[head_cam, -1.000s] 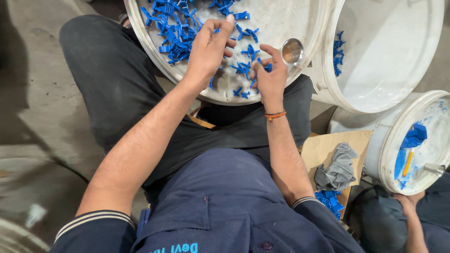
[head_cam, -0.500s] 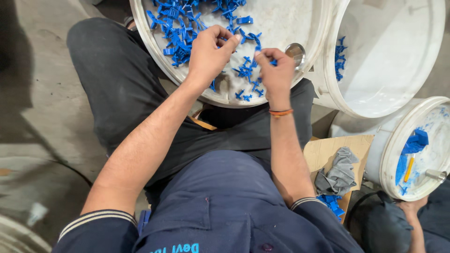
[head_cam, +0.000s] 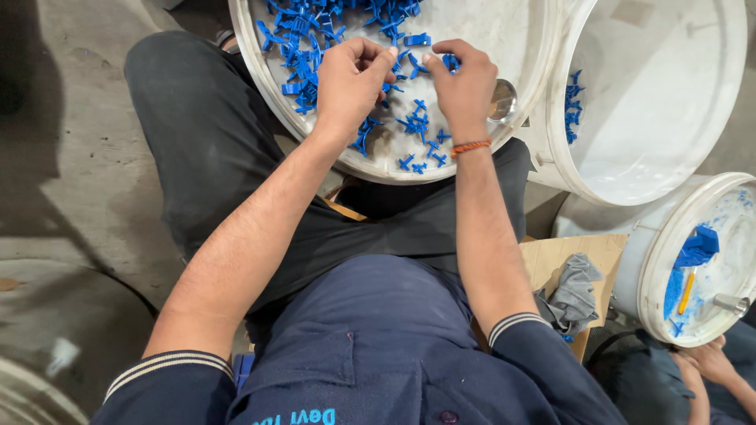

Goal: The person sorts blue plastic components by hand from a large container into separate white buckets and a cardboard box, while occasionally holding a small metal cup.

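Small blue parts (head_cam: 415, 124) lie scattered in the white lid (head_cam: 526, 47) on my lap, most heaped at its far left, a few loose ones just near my fingers. My left hand (head_cam: 346, 83) is curled, thumb and fingers pinched narrow over the parts; whether a piece sits between them I cannot tell. My right hand (head_cam: 465, 83) is bent the same way, fingertips on a blue part (head_cam: 450, 60) at the far side. Right of it a metal cap (head_cam: 502, 101) rests in the lid. Farther right stands a white bucket (head_cam: 669, 102); a grey rag (head_cam: 575, 290) lies near right.
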